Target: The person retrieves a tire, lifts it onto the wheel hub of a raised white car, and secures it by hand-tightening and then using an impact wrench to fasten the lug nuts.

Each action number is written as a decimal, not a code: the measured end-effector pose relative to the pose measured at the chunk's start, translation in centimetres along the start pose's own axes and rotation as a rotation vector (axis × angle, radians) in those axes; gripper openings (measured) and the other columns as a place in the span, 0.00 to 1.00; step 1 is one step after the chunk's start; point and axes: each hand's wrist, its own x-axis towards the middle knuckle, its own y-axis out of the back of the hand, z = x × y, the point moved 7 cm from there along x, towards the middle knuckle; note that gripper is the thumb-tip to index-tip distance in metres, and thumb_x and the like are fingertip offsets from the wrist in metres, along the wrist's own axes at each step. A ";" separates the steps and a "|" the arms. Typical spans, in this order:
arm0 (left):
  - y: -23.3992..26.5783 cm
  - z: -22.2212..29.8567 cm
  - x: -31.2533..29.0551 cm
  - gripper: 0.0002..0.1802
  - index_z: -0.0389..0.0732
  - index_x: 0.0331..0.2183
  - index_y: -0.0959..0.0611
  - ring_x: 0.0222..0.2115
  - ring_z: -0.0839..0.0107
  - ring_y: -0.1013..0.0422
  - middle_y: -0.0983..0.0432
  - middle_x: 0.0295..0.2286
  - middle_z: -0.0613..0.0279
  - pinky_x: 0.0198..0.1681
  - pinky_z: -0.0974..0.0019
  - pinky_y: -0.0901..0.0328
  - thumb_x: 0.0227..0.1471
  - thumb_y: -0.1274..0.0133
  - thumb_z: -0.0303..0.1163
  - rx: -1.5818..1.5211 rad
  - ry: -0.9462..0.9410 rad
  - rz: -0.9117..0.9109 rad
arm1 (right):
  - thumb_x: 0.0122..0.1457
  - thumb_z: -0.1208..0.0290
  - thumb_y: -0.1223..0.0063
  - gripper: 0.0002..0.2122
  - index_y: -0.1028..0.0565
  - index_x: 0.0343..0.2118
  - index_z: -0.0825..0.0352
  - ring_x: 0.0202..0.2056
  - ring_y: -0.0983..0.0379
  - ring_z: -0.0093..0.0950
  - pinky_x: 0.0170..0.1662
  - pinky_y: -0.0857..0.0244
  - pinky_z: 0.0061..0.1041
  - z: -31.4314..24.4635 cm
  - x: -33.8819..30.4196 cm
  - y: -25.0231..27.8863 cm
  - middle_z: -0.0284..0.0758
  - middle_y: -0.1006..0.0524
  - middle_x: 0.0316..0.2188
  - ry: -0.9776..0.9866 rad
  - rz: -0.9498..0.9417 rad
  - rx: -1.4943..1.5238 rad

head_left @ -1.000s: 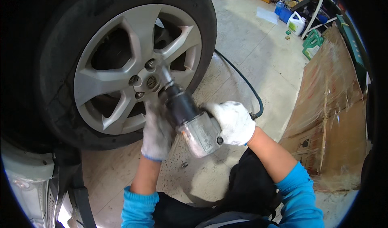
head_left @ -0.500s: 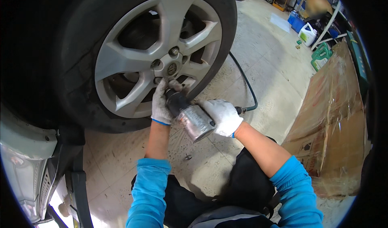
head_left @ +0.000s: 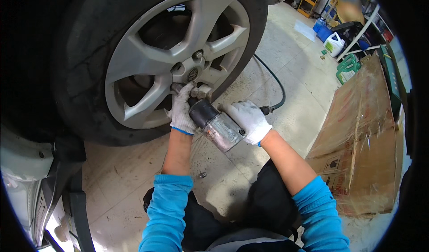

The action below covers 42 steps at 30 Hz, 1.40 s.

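The right hand (head_left: 248, 121) grasped the air wrench (head_left: 221, 129) by its handle; the left hand (head_left: 182, 111) curled around its nose beside the wheel (head_left: 190, 50). Good handling seemed to mean a nose square to the wheel, fingers off the turning end, the hose (head_left: 284, 93) slack.

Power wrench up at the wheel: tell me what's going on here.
A person is holding the power wrench up to the wheel. The white-gloved right hand grips it from the right, beside a dark hose, while the gloved left hand wraps around its front end. That end is at the lower side of the hub; whether it is seated there is hidden.
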 end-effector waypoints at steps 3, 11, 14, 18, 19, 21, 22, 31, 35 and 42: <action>-0.1 0.0 -0.3 0.13 0.46 0.24 0.28 0.22 0.73 0.31 0.31 0.19 0.70 0.43 0.57 0.27 0.62 0.48 0.33 0.015 -0.027 0.015 | 0.50 0.66 0.46 0.12 0.26 0.39 0.60 0.43 0.25 0.39 0.50 0.36 0.37 0.0 -0.5 -0.4 0.37 0.22 0.35 0.076 -0.024 -0.066; 0.3 1.2 0.4 0.13 0.45 0.24 0.26 0.21 0.73 0.30 0.30 0.18 0.69 0.40 0.61 0.28 0.62 0.49 0.33 -0.025 -0.026 -0.055 | 0.51 0.65 0.45 0.15 0.26 0.43 0.60 0.44 0.24 0.38 0.50 0.36 0.37 -0.8 0.4 0.1 0.37 0.21 0.38 0.026 0.042 -0.027; 0.2 1.2 0.3 0.13 0.45 0.24 0.25 0.22 0.73 0.30 0.28 0.18 0.69 0.42 0.61 0.27 0.62 0.48 0.34 -0.025 -0.045 -0.015 | 0.51 0.66 0.44 0.15 0.26 0.43 0.60 0.44 0.24 0.39 0.49 0.36 0.37 -0.4 0.6 -0.1 0.36 0.21 0.38 -0.008 0.015 -0.015; 0.0 1.3 -0.1 0.11 0.45 0.27 0.25 0.22 0.74 0.29 0.28 0.20 0.70 0.47 0.60 0.28 0.62 0.48 0.34 -0.039 -0.038 -0.042 | 0.51 0.67 0.45 0.13 0.26 0.41 0.60 0.44 0.24 0.39 0.48 0.36 0.37 -0.3 0.6 -0.3 0.36 0.21 0.36 0.026 -0.028 0.046; 0.3 1.6 0.0 0.11 0.45 0.27 0.25 0.23 0.75 0.29 0.28 0.20 0.70 0.47 0.60 0.29 0.62 0.48 0.34 -0.028 -0.043 -0.023 | 0.51 0.68 0.45 0.12 0.26 0.40 0.60 0.43 0.24 0.39 0.48 0.36 0.37 -0.5 0.7 -0.3 0.36 0.21 0.36 0.041 -0.043 0.035; 0.4 1.5 0.4 0.10 0.45 0.27 0.25 0.23 0.76 0.29 0.28 0.21 0.71 0.48 0.60 0.29 0.62 0.47 0.34 -0.012 -0.043 -0.013 | 0.52 0.68 0.45 0.10 0.27 0.38 0.59 0.43 0.24 0.38 0.48 0.36 0.37 -0.3 0.3 0.1 0.36 0.21 0.36 0.051 0.029 0.027; 0.2 1.3 0.8 0.10 0.45 0.27 0.25 0.23 0.76 0.29 0.28 0.21 0.71 0.48 0.60 0.29 0.62 0.47 0.34 -0.034 -0.028 -0.030 | 0.52 0.68 0.46 0.10 0.27 0.38 0.58 0.43 0.24 0.37 0.47 0.36 0.37 -0.2 0.0 0.4 0.36 0.21 0.35 0.055 0.065 0.022; 0.1 -0.9 -1.4 0.14 0.44 0.25 0.26 0.24 0.72 0.31 0.30 0.20 0.69 0.47 0.53 0.28 0.63 0.48 0.35 0.007 -0.040 -0.065 | 0.53 0.66 0.47 0.15 0.25 0.45 0.60 0.36 0.24 0.38 0.47 0.34 0.36 0.1 -3.0 2.1 0.36 0.22 0.30 0.076 0.150 -0.088; -5.7 -3.7 -2.9 0.10 0.45 0.29 0.27 0.23 0.73 0.32 0.33 0.19 0.70 0.45 0.50 0.27 0.63 0.48 0.34 0.066 -0.023 -0.101 | 0.52 0.66 0.44 0.19 0.25 0.49 0.58 0.39 0.21 0.37 0.44 0.33 0.37 2.5 -5.5 4.0 0.36 0.20 0.33 0.016 0.152 -0.022; -9.8 -2.5 2.1 0.07 0.45 0.32 0.23 0.27 0.74 0.28 0.29 0.22 0.73 0.55 0.50 0.32 0.63 0.48 0.35 -0.101 -0.005 -0.351 | 0.51 0.64 0.35 0.26 0.28 0.53 0.65 0.46 0.22 0.43 0.52 0.29 0.37 5.2 -3.3 1.9 0.44 0.20 0.44 -0.036 0.316 0.692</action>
